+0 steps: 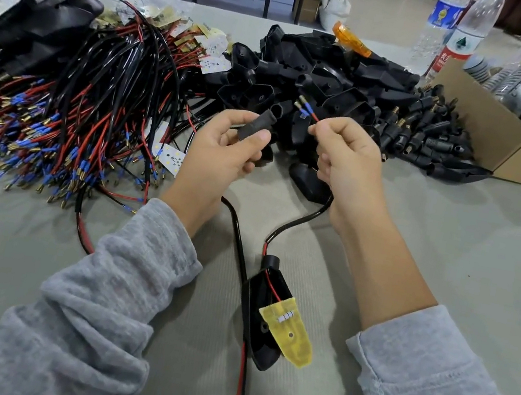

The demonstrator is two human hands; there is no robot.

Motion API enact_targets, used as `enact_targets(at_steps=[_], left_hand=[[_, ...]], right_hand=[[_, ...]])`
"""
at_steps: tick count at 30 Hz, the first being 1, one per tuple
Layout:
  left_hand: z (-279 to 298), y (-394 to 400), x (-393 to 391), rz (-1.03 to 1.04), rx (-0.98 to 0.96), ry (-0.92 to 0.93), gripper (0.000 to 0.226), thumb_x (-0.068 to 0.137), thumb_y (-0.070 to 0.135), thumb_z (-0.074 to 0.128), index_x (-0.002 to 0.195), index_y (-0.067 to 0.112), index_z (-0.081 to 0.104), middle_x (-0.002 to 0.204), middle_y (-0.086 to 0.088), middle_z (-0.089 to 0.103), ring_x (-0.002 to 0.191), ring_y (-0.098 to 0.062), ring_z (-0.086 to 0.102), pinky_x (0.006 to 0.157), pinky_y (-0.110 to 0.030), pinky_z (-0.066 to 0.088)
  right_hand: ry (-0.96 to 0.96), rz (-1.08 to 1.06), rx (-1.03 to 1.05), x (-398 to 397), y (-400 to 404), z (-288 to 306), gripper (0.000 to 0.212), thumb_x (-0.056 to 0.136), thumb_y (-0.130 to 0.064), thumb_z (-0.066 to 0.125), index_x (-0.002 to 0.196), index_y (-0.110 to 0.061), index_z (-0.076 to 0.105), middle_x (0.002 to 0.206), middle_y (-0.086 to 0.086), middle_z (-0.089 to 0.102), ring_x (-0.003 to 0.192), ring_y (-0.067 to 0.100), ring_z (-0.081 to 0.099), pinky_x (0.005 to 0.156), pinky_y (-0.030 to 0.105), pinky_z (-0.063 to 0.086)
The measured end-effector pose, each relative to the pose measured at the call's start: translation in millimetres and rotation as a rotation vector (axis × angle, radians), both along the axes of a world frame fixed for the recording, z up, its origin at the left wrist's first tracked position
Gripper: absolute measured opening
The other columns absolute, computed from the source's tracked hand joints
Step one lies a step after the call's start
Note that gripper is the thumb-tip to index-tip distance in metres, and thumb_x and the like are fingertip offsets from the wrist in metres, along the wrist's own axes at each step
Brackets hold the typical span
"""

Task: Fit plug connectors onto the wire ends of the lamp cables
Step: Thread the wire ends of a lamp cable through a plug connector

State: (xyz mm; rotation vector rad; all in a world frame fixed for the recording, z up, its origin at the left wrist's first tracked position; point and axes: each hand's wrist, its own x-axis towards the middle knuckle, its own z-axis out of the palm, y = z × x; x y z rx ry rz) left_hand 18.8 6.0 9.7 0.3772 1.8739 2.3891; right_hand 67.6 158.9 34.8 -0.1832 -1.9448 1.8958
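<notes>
The left hand curls its thumb and fingers round a black cylindrical plastic plug connector, holding it above the grey table. The connector's long axis tilts up and toward the right hand, its open mouth facing that way. Just to the right of the connector, the right hand pinches the two wire ends, blue-sleeved and tipped with brass terminals, of a black-jacketed lamp cable. The terminals point up and to the left, just above the connector's mouth and not yet touching it. From the right hand the cable loops down to a black lamp housing with a yellow circuit board lying nearer the person than the connector. Judging from this, the tips must swing round to line up with the connector's axis before they can enter; the right hand is the nearer one to do it.
</notes>
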Motion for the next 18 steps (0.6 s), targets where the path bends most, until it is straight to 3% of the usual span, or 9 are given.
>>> enact_targets(at_steps=[4,7,13,18], left_hand=[[0.9,-0.2,-0.9,-0.006,0.023,-0.003,0.016,0.090,0.007,0.066,0.097,0.021,0.067,0.085,0.007,0.065,0.073,-0.005,0.057,0.070,-0.018,0.049],[2.0,0.5,-2.0,-0.021,0.038,-0.023,0.019,0.089,0.002,0.064,0.101,0.017,0.068,0.089,0.003,0.065,0.070,-0.004,0.057,0.070,-0.016,0.049],[3.2,-0.1,-1.7,-0.032,0.081,-0.032,0.024,0.088,-0.001,0.065,0.103,0.019,0.062,0.088,0.007,0.068,0.070,-0.005,0.059,0.069,-0.017,0.049],[4.2,0.6,-1.6,-0.015,0.134,-0.054,0.021,0.089,-0.003,0.063,0.100,0.014,0.059,0.089,0.001,0.065,0.072,-0.008,0.057,0.069,-0.017,0.050]], right_hand=[[-0.014,0.003,0.125,-0.3,-2.4,-1.0,0.013,0.096,-0.017,0.059,0.087,-0.012,0.068,0.051,-0.020,0.046,0.050,-0.001,0.041,0.053,0.011,0.033],[0.006,0.022,0.115,0.1,-2.8,-1.3,0.013,0.095,-0.016,0.061,0.083,-0.016,0.066,0.051,-0.020,0.045,0.049,0.000,0.039,0.051,0.009,0.032],[0.033,0.070,0.046,-1.2,-2.9,-2.6,0.015,0.093,-0.012,0.062,0.079,-0.018,0.063,0.048,-0.014,0.036,0.046,0.004,0.027,0.045,0.014,0.026],[0.013,0.086,0.079,-3.2,-3.4,-4.4,0.016,0.091,-0.011,0.062,0.077,-0.019,0.064,0.051,-0.009,0.044,0.047,0.005,0.036,0.045,0.015,0.030]])
